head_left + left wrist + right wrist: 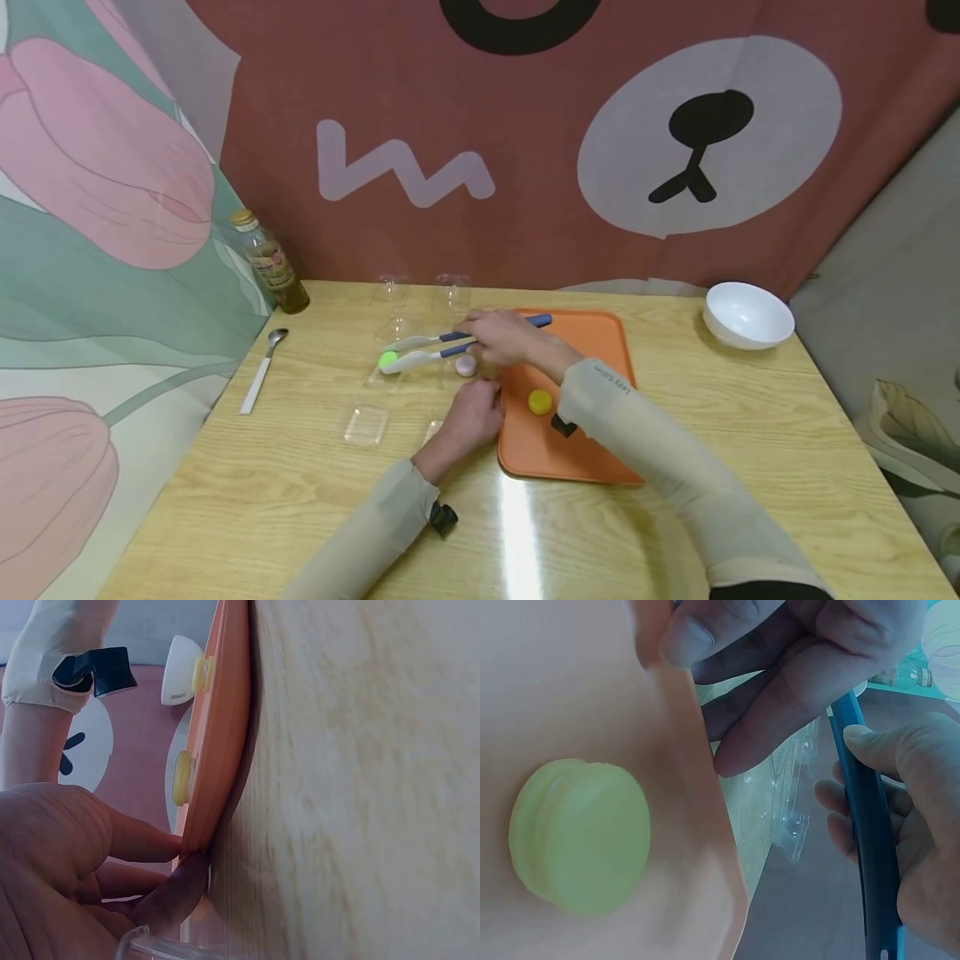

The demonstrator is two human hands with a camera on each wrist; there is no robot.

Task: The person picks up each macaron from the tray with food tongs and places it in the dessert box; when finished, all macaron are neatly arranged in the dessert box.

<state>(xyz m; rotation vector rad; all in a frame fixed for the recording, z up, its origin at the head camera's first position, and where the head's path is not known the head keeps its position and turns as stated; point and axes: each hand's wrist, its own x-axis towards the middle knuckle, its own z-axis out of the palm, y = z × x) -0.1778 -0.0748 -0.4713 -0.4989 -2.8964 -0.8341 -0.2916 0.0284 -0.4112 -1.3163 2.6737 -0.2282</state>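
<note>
My right hand [501, 335] grips a pair of tongs [456, 350] with blue handles and white tips. The tips are on either side of a bright green macaron [387, 361], at a clear plastic box left of the tray. With thumb and fingers, my left hand [472, 412] pinches the left rim of an orange tray [600, 333]; the left wrist view shows this pinch closely. On the tray lies a yellow macaron [540, 402]; a second yellow one [201, 673] shows in the left wrist view. A pale purple macaron [466, 365] sits below the tongs.
Several clear plastic boxes stand left of the tray, including a square one [366, 426] near the front. A spoon [264, 371] and an oil bottle [276, 271] are at the left. A white bowl [748, 317] stands at the back right.
</note>
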